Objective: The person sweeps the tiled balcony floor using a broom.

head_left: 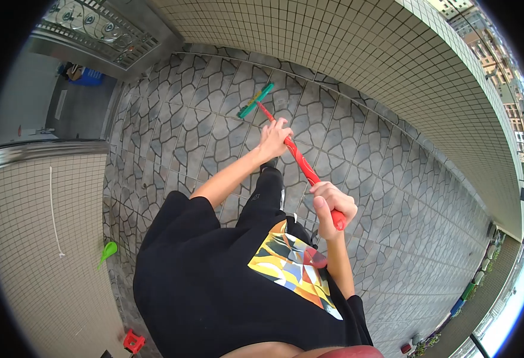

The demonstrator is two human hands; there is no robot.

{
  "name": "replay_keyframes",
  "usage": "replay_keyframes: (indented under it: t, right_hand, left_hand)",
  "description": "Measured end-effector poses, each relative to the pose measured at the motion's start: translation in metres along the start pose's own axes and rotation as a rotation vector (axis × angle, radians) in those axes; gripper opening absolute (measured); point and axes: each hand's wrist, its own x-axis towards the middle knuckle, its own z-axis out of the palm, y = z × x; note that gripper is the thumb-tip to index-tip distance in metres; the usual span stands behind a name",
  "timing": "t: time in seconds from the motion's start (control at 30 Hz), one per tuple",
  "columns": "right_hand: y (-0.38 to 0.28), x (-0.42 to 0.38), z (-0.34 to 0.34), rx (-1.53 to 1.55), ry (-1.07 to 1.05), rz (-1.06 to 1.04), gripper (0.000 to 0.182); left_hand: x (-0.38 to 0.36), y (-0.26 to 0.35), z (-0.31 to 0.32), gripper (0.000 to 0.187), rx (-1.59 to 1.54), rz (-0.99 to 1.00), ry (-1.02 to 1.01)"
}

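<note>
1. Stone-patterned floor tiles (202, 119) fill the frame's middle, bounded by a tiled wall (357, 53) along the upper right.
2. Broom (297, 158) runs diagonally: its green head (256, 100) rests on the floor at upper centre, the red handle slanting down-right toward the body.
3. Left hand (274, 138) wraps the mid-handle, nearer the head.
4. Right hand (331, 203) is fisted around the handle's top end.

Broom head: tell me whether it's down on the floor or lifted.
Down: the broom head appears to rest on the stone floor, its red handle slanting up through both hands.
</note>
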Motion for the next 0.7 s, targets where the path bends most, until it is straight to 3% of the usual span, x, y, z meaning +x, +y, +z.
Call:
replay_keyframes:
  t: [0.1,0.17,0.2,0.27,0.33,0.43,0.53,0.6,0.7]
  right_hand:
    - [0.087,0.074,0.05,-0.046,-0.161,0.07,0.031]
    - [0.149,0.123,0.091,-0.041,-0.215,0.063,0.032]
    - [0.175,0.145,0.111,-0.031,-0.234,0.073,0.032]
    - [0.228,0.179,0.142,-0.073,-0.324,0.023,0.029]
    - [0.267,0.195,0.161,-0.092,-0.346,0.103,0.027]
    - [0.305,0.199,0.159,-0.135,-0.324,0.156,0.025]
    - [0.301,0.186,0.133,-0.193,-0.251,0.155,0.026]
    - [0.287,0.172,0.095,-0.192,-0.206,0.124,0.027]
    - [0.238,0.152,0.035,-0.249,-0.153,0.131,0.029]
  left_hand:
    - [0.058,-0.117,-0.03,0.026,0.315,-0.129,-0.061]
    - [0.096,-0.182,-0.051,0.039,0.493,-0.366,-0.068]
    - [0.111,-0.209,-0.059,0.045,0.497,-0.534,-0.05]
    - [0.131,-0.243,-0.074,0.054,0.222,-0.846,0.002]
    - [0.136,-0.266,-0.067,0.061,-0.056,-0.774,0.186]
    - [0.141,-0.283,-0.044,0.066,-0.114,-0.62,0.215]
    - [0.141,-0.28,0.011,0.06,-0.17,-0.578,0.195]
    - [0.141,-0.251,0.049,0.045,-0.312,-0.473,0.234]
    - [0.144,-0.143,0.038,0.039,-0.47,-0.51,0.089]
